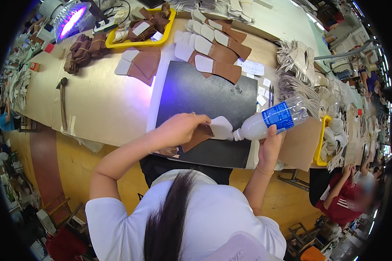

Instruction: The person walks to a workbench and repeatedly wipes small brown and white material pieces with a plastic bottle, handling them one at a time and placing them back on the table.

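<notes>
My right hand [271, 145] is wrapped round a clear plastic bottle [255, 127] with a blue label and whitish contents. The bottle is tilted, its narrow white tip pointing down and left at a white-ended piece. That piece is a brown leather-like cut part [197, 140] with a white rounded end [222, 127], lying over the black mat [207, 93]. My left hand [185, 127] is closed over the brown part, fingers pinched at its upper edge. The tip seems to touch or nearly touch the white end's right edge; I cannot tell which.
Overlapping rows of similar brown-and-white parts [217, 50] lie beyond the mat. A yellow basket [172, 26] of brown bundles stands at the back, near a lit lamp [72, 21]. A hammer [63, 102] lies left. Bundled pale pieces [294, 61] and another yellow basket [321, 143] are right.
</notes>
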Tool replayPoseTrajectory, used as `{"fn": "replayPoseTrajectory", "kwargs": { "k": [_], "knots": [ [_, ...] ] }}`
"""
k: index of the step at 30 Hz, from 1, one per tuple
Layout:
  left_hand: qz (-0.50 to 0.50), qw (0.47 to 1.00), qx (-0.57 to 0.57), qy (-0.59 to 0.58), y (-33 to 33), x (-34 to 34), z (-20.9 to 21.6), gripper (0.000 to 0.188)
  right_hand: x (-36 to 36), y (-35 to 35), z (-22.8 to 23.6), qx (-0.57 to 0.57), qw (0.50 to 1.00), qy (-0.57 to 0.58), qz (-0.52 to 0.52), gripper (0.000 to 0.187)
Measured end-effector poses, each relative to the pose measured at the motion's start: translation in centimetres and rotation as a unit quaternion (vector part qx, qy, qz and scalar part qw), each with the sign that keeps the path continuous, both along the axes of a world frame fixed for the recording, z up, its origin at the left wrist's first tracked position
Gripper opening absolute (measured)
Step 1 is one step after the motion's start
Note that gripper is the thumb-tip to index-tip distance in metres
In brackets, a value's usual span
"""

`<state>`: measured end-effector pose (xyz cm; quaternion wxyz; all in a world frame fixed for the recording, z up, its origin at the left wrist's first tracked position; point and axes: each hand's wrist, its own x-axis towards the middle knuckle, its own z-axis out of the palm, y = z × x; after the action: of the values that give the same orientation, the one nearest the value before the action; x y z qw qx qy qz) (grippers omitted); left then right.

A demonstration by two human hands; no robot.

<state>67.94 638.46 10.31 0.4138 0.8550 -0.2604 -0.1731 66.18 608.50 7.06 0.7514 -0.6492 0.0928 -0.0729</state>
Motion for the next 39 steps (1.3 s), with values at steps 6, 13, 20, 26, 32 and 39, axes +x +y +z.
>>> {"fn": "replayPoseTrajectory", "kwargs": {
  "k": [6, 13, 20, 26, 32, 39],
  "knots": [
    [0.093, 0.869, -0.278, 0.399, 2.3, 4.8, 1.0, 0.067, -0.2, 1.0, 2.3, 0.095, 0.995, 0.001, -0.023, 0.069],
    [0.308, 0.648, -0.596, 0.360, -7.6, 13.3, -1.9, 0.074, -0.2, -0.5, 1.7, 0.103, 0.994, 0.023, -0.025, 0.069],
    [0.444, 0.676, -0.583, 0.078, -14.3, 19.6, -5.0, 0.077, -1.1, -0.7, 1.7, 0.108, 0.994, 0.024, -0.004, 0.068],
    [0.442, 0.691, -0.568, 0.057, -12.5, 19.6, -4.8, 0.072, -1.2, -0.9, 1.8, 0.113, 0.993, 0.018, -0.015, 0.067],
    [0.469, 0.701, -0.535, -0.040, -7.4, 18.0, -3.0, 0.070, -0.9, -0.8, 1.4, 0.093, 0.995, 0.028, -0.026, 0.073],
    [0.356, 0.829, -0.374, -0.217, -2.3, 11.5, -1.5, 0.058, -0.7, 0.4, 2.5, 0.117, 0.992, -0.015, -0.034, 0.080]
  ]
}}
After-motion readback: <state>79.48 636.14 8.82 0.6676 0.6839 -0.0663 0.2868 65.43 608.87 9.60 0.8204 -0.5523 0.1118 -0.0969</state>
